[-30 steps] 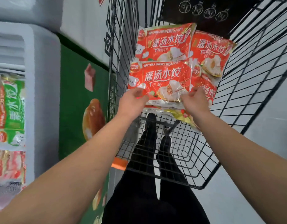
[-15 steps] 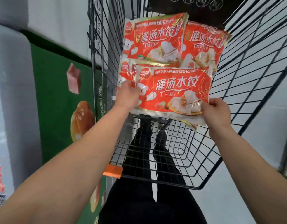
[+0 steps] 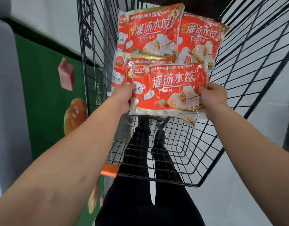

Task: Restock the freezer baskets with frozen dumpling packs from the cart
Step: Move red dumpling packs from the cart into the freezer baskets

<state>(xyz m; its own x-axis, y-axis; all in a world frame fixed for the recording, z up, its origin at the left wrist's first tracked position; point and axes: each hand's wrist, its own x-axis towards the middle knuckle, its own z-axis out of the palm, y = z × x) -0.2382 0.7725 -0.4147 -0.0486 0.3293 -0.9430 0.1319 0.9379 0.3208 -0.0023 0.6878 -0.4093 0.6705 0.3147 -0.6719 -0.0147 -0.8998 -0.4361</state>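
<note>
Both hands [image 3: 122, 97] [image 3: 212, 98] gripping dumpling pack [image 3: 169, 90], cart [image 3: 238, 111] below

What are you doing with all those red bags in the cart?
A person is taking frozen dumplings out of a wire cart. The left hand and right hand each grip one end of the front dumpling pack. More red packs lie behind it. None is in the freezer yet.

Glossy red plastic dumpling packs [image 3: 169, 90] with white lettering, gold trim and pale dumpling pictures fill a black wire cart [image 3: 205, 168] with an orange plastic clip [image 3: 109, 170], beside a green freezer panel [image 3: 46, 88] printed with food pictures.
</note>
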